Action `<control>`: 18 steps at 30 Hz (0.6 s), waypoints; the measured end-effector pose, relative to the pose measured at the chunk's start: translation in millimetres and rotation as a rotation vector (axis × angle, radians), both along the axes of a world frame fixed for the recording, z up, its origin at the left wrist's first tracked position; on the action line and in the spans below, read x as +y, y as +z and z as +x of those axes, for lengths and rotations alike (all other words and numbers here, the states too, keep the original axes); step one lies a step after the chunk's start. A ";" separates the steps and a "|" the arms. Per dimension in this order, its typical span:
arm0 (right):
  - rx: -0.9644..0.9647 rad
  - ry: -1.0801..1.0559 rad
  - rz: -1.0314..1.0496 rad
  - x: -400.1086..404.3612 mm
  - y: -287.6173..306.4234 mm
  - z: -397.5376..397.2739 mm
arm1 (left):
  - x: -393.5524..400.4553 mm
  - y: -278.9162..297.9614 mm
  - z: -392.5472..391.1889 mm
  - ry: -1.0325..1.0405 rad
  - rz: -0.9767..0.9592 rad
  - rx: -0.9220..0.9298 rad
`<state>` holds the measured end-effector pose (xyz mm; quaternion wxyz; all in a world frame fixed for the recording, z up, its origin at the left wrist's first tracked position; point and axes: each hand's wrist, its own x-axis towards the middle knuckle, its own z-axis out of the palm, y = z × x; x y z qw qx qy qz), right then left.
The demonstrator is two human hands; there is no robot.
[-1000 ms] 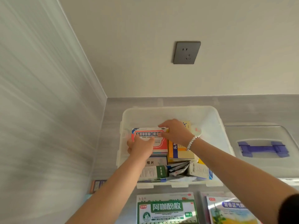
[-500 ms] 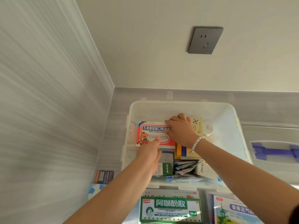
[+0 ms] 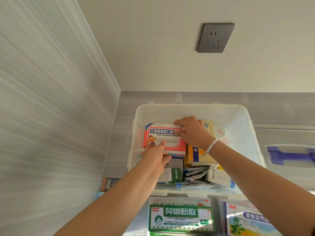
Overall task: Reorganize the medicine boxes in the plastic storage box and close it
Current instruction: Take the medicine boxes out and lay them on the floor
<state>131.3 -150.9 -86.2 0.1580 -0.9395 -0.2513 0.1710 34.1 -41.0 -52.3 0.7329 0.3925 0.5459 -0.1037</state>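
1. Pinching the flat red-and-white cardboard medicine box (image 3: 164, 139) with my right hand (image 3: 191, 132), steadying it inside the clear plastic storage box (image 3: 238, 120).
2. My left hand (image 3: 157, 155), fingers loose, props its near edge.

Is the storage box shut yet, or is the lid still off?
Open. The storage box has no lid on it; the lid lies flat to its right, and both hands reach into the box.
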 end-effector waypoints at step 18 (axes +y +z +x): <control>0.437 -0.469 1.092 -109.9 104.5 -60.6 | -44.6 68.2 -64.3 -0.223 0.095 -0.429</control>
